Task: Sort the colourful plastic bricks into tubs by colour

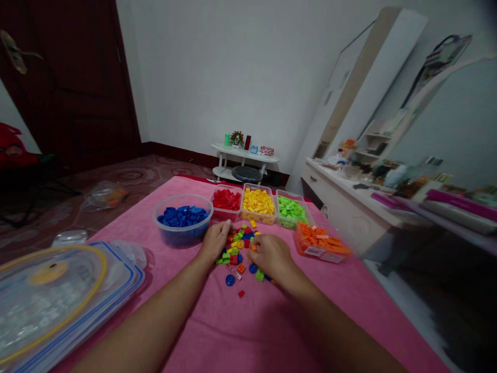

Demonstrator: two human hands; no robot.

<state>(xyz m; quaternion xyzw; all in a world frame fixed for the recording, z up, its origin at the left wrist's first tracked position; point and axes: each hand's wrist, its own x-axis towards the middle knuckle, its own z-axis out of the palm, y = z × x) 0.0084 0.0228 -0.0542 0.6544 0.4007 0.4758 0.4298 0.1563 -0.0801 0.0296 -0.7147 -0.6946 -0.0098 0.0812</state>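
Note:
A mixed pile of small toy building bricks (233, 249) in several colours lies on the pink cloth between my hands. My left hand (216, 240) rests along the pile's left edge, fingers stretched forward, partly hidden and holding nothing that shows. On the right side of the pile, my right hand (275, 255) has its fingers curled and pinched together. An orange brick (253, 247) shows at those fingertips; whether it is gripped is unclear. Closer to me lie a blue wheel-shaped piece (230, 280) and a single red brick (241, 293).
Behind the pile stand a round tub of blue bricks (183, 233) and boxes of red bricks (226, 200), yellow bricks (258, 202) and green bricks (292, 210). An orange-brick box (320, 243) sits right. Zip bags (116, 290) with a yellow-rimmed lid (101, 259) lie left.

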